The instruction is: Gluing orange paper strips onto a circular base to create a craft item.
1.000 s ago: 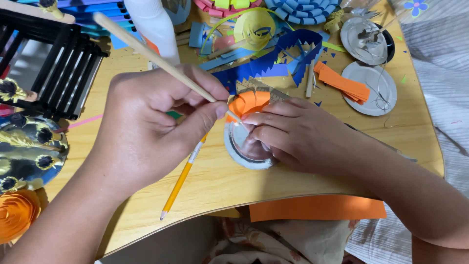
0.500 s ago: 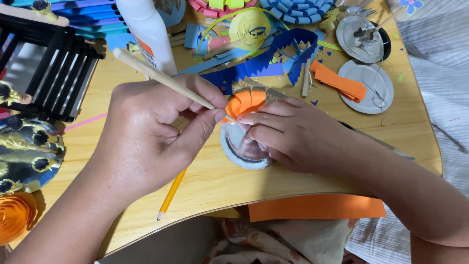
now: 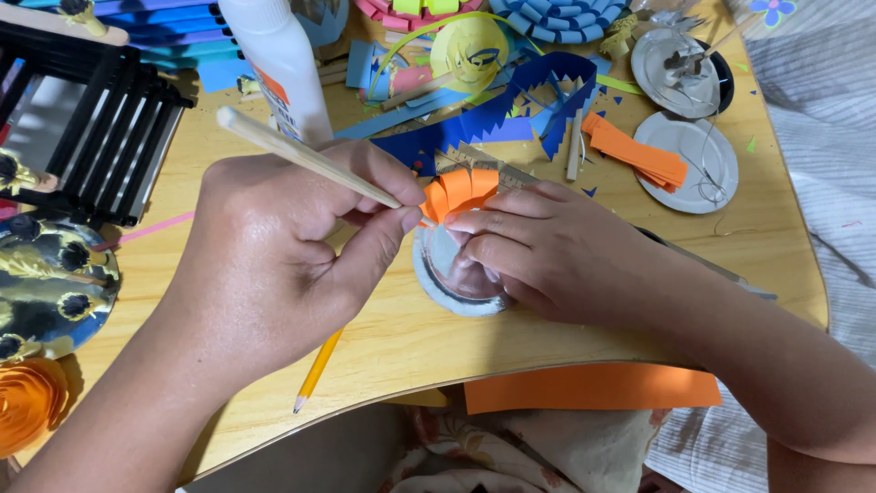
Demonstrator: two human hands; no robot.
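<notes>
left hand (image 3: 274,265): closed around a thin wooden stick (image 3: 306,157), pinched between thumb and fingers; stick tip sits at the orange paper strips (image 3: 459,190), just past the thumb
right hand (image 3: 557,256): fingers curled down, pressing on the round clear lid (image 3: 447,274) and touching the strips at their fingertips — nothing lifted off the desk (image 3: 411,338)
work piece: lid lies flat between the two hands, mostly under the right fingers; orange loops stand in a short arc on its far rim
done so far: by my read, only a small stretch of the rim carries loops, about four or five, bunched at the far edge
left: the rest of the rim looks bare — most of the ring not yet covered; whether glue is on it, cannot tell
stock: more cut orange strips (image 3: 634,151) lie beyond the right hand, orange sheet (image 3: 593,388) at the desk's near edge under the right forearm
nearby: glue bottle (image 3: 283,64) beyond the left hand, yellow pencil (image 3: 318,370) under the left wrist
</notes>
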